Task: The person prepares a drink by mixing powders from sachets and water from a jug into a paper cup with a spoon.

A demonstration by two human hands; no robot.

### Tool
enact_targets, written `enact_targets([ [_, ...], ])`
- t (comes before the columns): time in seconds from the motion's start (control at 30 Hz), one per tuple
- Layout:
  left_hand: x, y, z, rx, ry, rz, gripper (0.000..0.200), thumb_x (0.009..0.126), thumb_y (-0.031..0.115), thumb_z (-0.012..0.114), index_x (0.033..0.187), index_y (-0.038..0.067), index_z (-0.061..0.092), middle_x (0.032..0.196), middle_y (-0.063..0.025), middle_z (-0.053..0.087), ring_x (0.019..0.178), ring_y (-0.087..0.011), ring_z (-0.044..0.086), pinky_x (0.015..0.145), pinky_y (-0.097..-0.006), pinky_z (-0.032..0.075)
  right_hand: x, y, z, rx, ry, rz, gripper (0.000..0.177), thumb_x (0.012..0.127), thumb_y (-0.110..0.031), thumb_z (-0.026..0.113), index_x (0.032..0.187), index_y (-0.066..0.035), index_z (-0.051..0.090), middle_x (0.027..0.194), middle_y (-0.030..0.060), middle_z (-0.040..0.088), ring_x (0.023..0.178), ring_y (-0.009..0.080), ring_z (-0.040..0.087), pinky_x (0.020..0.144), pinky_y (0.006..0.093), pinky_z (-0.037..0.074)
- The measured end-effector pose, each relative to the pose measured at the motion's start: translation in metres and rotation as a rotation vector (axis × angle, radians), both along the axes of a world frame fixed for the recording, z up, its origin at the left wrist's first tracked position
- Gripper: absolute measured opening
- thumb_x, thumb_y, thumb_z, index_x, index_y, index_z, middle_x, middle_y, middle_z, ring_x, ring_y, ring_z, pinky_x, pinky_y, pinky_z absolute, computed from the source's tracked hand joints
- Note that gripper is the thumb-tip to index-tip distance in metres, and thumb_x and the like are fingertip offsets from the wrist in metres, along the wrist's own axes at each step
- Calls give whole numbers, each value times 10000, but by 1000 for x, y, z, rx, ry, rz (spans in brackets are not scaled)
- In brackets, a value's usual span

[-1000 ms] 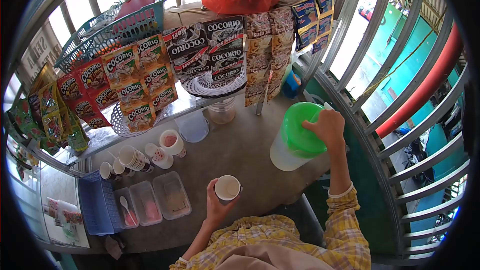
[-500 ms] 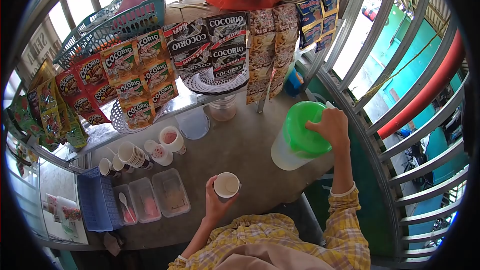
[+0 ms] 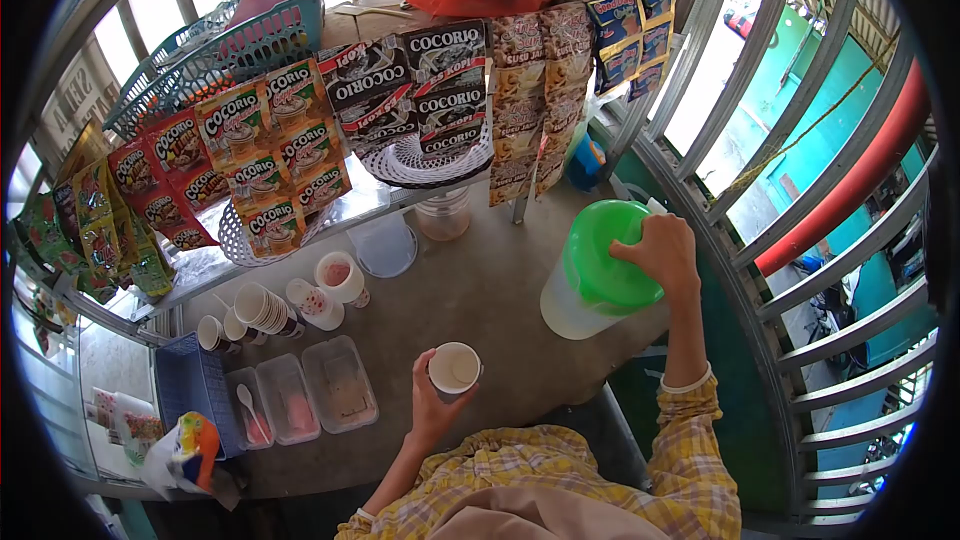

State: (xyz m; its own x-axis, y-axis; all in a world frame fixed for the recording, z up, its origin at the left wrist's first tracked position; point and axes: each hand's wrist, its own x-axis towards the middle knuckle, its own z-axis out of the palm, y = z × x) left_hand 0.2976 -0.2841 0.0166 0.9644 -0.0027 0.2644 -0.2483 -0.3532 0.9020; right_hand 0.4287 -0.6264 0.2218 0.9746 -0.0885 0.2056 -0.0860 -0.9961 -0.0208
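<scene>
My left hand [image 3: 432, 410] is closed around a white paper cup [image 3: 455, 368], its open mouth facing up toward me. No contents stand out inside the cup. At the right, my right hand [image 3: 662, 255] grips a pitcher [image 3: 572, 305] at its handle side, with the thumb resting on the bright green lid [image 3: 605, 240]. The pitcher's body is translucent and looks pale and cloudy. It stands on the grey counter [image 3: 430, 290], to the right of the cup and farther from me.
Three clear plastic tubs [image 3: 342, 380] and a blue basket [image 3: 185, 380] sit at the left. Behind them are stacked paper cups [image 3: 265, 310]. Sachet strips [image 3: 450, 90] hang from the shelf. A blurred white-and-orange packet [image 3: 190, 450] is at the lower left. Metal bars [image 3: 850, 350] line the right.
A white-and-orange packet has come into view at the lower left, by the blue basket. Both hands, the cup and the pitcher stay almost where they were; the view has shifted slightly.
</scene>
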Motion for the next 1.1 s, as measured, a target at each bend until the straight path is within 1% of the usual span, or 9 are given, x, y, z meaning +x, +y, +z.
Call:
enact_targets([
  [0.5, -2, -3, 7, 9, -13, 14, 851, 696, 176, 860, 1354, 61, 332, 1283, -194, 467, 1185, -356, 509, 980, -431, 428, 0, -4, -2, 37, -6, 17, 628, 615, -581, 716, 667, 43, 675, 610, 182, 622, 587, 318, 650, 596, 410, 526],
  [0.6, -3, -5, 16, 11, -23, 4, 826, 706, 192, 854, 1347, 54, 352, 1282, -196, 469, 1189, -356, 507, 985, -430, 427, 0, -11, -11, 59, -96, 59, 606, 622, -575, 719, 677, 27, 676, 607, 186, 614, 591, 332, 647, 598, 427, 524],
  [0.73, -10, -2, 27, 39, -54, 11, 785, 724, 214, 839, 1337, 44, 379, 1278, -192, 477, 1184, -356, 505, 993, -426, 426, -6, -17, -23, 141, -183, 55, 521, 700, -518, 736, 683, -7, 636, 625, 147, 610, 590, 322, 623, 574, 422, 468],
  [0.8, -13, 4, 32, 60, -68, 7, 773, 729, 221, 831, 1336, 47, 385, 1274, -188, 485, 1180, -362, 503, 993, -425, 428, -7, -20, -28, 269, -221, 30, 394, 788, -391, 720, 709, -17, 623, 614, 126, 592, 578, 310, 599, 581, 395, 449],
  [0.87, -18, 13, 27, 116, -41, -10, 788, 740, 219, 821, 1350, 37, 356, 1313, -184, 467, 1219, -349, 484, 1016, -411, 417, -2, -37, -49, 358, -426, 112, 265, 845, -274, 684, 782, -21, 634, 649, 122, 597, 604, 268, 608, 599, 376, 456],
  [0.93, -23, 25, 13, 175, -40, 19, 782, 737, 213, 814, 1350, 40, 361, 1317, -181, 467, 1219, -360, 482, 1018, -418, 416, -4, -49, -66, 503, -558, 202, 198, 893, -226, 654, 939, -35, 629, 786, 72, 633, 646, 177, 561, 564, 336, 435],
  [1.0, -30, 39, 6, 206, -29, 47, 778, 735, 208, 808, 1352, 45, 363, 1320, -178, 467, 1217, -370, 480, 1019, -425, 415, -25, -21, -71, 609, -784, 139, 230, 908, -204, 640, 1078, -53, 612, 945, 56, 636, 759, 181, 573, 623, 324, 449],
  [1.07, -38, 53, 4, 205, -9, 68, 776, 735, 205, 802, 1356, 51, 362, 1322, -176, 467, 1215, -379, 479, 1018, -432, 415, -53, 29, -74, 443, -1067, 140, 310, 903, -261, 652, 1096, -26, 593, 1024, 93, 593, 870, 214, 565, 688, 339, 453],
  [1.1, -42, 58, 3, 183, -23, 74, 779, 736, 206, 802, 1358, 53, 359, 1323, -178, 466, 1216, -378, 479, 1018, -431, 416, -67, 46, -86, 437, -1032, 160, 290, 903, -235, 645, 1091, -20, 592, 1010, 99, 579, 869, 220, 553, 717, 340, 449],
])
